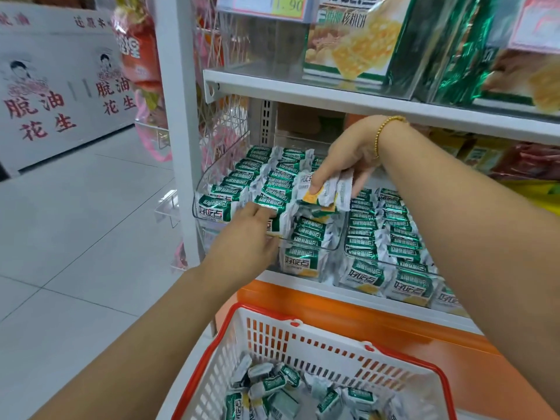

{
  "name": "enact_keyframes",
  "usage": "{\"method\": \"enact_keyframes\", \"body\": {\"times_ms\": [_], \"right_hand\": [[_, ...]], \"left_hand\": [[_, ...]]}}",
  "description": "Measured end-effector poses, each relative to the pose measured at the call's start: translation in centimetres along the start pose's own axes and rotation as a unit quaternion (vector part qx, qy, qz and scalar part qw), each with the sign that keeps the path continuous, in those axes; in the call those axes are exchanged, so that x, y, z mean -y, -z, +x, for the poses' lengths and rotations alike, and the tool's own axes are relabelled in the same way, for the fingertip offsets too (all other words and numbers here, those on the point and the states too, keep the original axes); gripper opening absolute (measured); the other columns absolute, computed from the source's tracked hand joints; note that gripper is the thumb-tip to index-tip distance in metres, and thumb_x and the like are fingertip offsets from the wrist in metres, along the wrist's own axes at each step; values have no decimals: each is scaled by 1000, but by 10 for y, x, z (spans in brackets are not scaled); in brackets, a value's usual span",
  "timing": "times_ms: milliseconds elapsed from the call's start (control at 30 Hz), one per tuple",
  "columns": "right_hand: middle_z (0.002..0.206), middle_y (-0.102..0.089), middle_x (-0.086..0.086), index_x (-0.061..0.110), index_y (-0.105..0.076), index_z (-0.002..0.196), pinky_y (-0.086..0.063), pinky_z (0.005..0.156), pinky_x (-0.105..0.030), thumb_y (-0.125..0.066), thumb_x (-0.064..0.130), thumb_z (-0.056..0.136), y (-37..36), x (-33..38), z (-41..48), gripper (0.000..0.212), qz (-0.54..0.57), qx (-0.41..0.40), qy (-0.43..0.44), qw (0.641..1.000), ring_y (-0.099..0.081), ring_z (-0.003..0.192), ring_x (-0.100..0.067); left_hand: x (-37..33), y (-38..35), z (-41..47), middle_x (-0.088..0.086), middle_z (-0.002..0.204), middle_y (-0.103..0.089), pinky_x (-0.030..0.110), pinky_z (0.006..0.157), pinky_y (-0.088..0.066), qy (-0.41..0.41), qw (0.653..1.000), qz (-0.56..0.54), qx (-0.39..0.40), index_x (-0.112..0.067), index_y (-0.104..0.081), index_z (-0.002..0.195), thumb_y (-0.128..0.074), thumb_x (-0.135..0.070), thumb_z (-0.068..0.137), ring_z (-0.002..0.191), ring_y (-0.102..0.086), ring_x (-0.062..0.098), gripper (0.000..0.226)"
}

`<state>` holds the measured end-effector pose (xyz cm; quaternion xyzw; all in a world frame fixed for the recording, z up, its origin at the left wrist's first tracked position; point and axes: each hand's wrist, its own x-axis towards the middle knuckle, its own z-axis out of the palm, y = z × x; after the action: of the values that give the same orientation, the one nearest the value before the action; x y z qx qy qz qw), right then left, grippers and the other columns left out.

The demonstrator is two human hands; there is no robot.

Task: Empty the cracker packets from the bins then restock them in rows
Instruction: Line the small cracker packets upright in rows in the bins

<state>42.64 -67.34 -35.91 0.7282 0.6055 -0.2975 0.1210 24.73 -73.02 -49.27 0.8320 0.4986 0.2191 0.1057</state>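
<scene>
The right hand (348, 153) pinches several cracker packets (328, 194) above the left clear bin (203, 180); the left hand (248, 234), fingers extended, presses its rowed packets (272, 178); loose packets (272, 386) lie in the near basket (306, 322)

A white upper shelf (333, 95) is carrying a large biscuit box (348, 43) with a picture of golden crackers, and green foil packs (454, 56) are leaning beside it on the right. A price tag (263, 7) (its yellow part reading 1.90) is hanging above the box at the top edge. Left of the white upright post (178, 116), red-orange snack bags (139, 56) are hanging in a column, with pink mesh (221, 140) just behind the post. White cartons (54, 86) printed with red characters are standing along the far left on the pale tiled floor (75, 222). An orange panel (394, 322) is running below the lower shelf.
</scene>
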Motion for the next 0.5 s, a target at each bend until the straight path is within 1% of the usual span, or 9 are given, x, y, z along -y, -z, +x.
{"method": "enact_keyframes", "body": {"times_ms": [33, 100, 200, 233, 300, 333, 367, 433, 500], "right_hand": [[68, -70, 2, 14, -70, 79, -58, 73, -26, -70, 33, 85, 0, -2, 1, 20, 10, 12, -9, 1000, -64, 68, -11], [76, -72, 1, 13, -71, 79, -58, 71, -25, -71, 34, 84, -2, -2, 3, 21, -2, 33, -15, 999, -66, 69, -11], [107, -62, -1, 11, -65, 90, -56, 86, -33, -71, 33, 84, -2, 6, 4, 24, -52, 2, 11, 999, -59, 77, -12], [118, -58, -2, 11, -64, 99, -54, 91, -35, -70, 32, 85, -2, 7, 5, 26, -56, -13, 23, 998, -58, 83, -12], [139, -50, -8, 5, -60, 119, -53, 94, -38, -72, 27, 85, -6, 7, 7, 43, -52, -34, 41, 997, -56, 113, -20], [142, -48, -10, 1, -58, 123, -54, 93, -38, -74, 24, 83, -10, 5, 9, 49, -48, -42, 50, 997, -51, 123, -24], [142, -48, -11, -1, -54, 127, -55, 91, -38, -76, 23, 81, -16, 3, 13, 56, -43, -51, 60, 996, -50, 126, -26], [138, -52, -11, -1, -49, 134, -53, 92, -36, -78, 28, 78, -29, -2, 17, 69, -65, -79, 72, 992, -54, 119, -25], [132, -57, -9, 2, -55, 131, -50, 96, -37, -79, 39, 75, -39, -6, 21, 71, -128, -130, 77, 980, -57, 115, -24]], "left_hand": [[-1, 0, 0, 7, 134, -42, 31, 91, -42, 0, 1000, 3, 2, -15, -40, 141, -53, -25, 94, 119, -46, 23, 50], [-2, 0, 0, 6, 136, -40, 33, 94, -42, 3, 1000, 8, 7, -15, -38, 142, -53, -27, 94, 122, -44, 23, 51], [-3, 0, -1, 6, 136, -40, 33, 95, -42, 3, 1000, 10, 6, -14, -38, 141, -53, -29, 94, 122, -43, 22, 51], [-3, 1, -2, 6, 136, -40, 33, 96, -41, 2, 1000, 9, 6, -14, -38, 141, -53, -29, 94, 122, -43, 22, 52], [-2, 1, -3, 6, 136, -40, 32, 96, -40, -2, 1000, 7, 9, -14, -38, 142, -53, -30, 94, 122, -44, 22, 53], [-2, 2, -4, 6, 136, -40, 31, 96, -40, -2, 1000, 5, 11, -14, -38, 142, -53, -30, 94, 122, -44, 22, 53], [-1, 2, -4, 7, 136, -40, 31, 96, -40, -4, 1000, 5, 13, -14, -37, 142, -54, -30, 94, 122, -44, 22, 53], [-1, 3, -5, 6, 136, -40, 30, 96, -40, -5, 1000, 7, 15, -14, -37, 142, -54, -30, 94, 122, -45, 21, 54], [-1, 3, -5, 7, 137, -40, 30, 97, -40, -5, 1000, 11, 15, -14, -37, 142, -54, -30, 94, 122, -44, 21, 54]]}}
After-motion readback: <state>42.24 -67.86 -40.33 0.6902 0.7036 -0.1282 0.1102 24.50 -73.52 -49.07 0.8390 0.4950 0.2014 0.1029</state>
